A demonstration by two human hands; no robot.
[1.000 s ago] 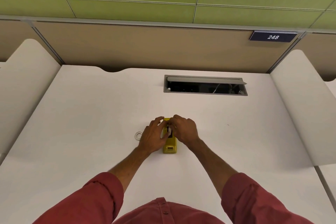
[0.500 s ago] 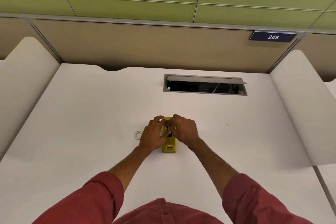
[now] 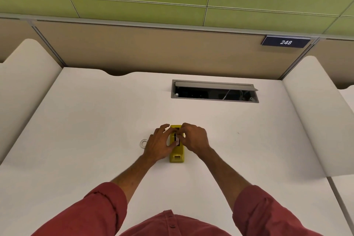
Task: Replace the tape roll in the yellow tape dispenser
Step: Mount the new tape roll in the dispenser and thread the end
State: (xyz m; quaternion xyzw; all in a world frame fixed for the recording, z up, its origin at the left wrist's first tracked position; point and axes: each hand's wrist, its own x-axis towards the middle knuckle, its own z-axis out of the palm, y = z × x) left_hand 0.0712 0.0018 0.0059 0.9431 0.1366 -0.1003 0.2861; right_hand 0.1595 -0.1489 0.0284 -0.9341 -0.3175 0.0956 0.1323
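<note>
Dispenser: yellow tape dispenser [image 3: 177, 156] sits mid-bench on the white bench [image 3: 76, 120], long axis near-to-far, near end uncovered.
Left hand: left hand [image 3: 160, 144] w/ fingers curled against the dispenser's left side & over its middle; grip looks pinched on smthg at the slot, can't tell exactly what.
Right hand: right hand [image 3: 194, 139] on the right side, fingertips meeting the left's over the middle; same, grip closed on a small dark part, prob. the tape roll [image 3: 175, 137] or its hub, only a sliver shows.
Risk 1: roll/hub goes in crooked & jams, cause: fingers hide the slot, working half blind.
Risk 2: dispenser skids or tips on the smooth bench, cause: both hands busy at the middle, nothing pins the base.
Risk 3: cutter end nicks a finger, cause: can't tell which end carries the blade.
Nearby: small white ring [image 3: 143, 142] just left of the left hand, maybe a spent core or spare roll; could get knocked.
Far side: open cable tray [image 3: 214, 92] well apart, far-right.
In the way: nothing but the hands themselves.
</note>
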